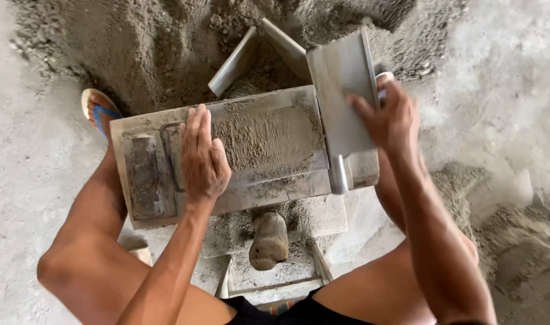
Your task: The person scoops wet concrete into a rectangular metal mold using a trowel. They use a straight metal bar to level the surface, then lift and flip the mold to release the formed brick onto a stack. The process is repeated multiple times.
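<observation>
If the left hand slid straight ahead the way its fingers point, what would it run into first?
The left hand lies flat on the mould, fingers pointing away from the person. Straight ahead it would likely cross the mould's far rim and meet the sand pile beyond, though depth is hard to judge.

Sand pile (166, 48) blocks beyond mould (269, 138); sides open.

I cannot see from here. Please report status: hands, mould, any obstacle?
Left hand flat on mould frame. Right hand grips metal plate. Damp sand mix fills mould. No obstacle visible.

Left hand (203, 157) presses sand-filled mould (260, 141); right hand (390, 117) holds metal plate (341, 90).
</observation>
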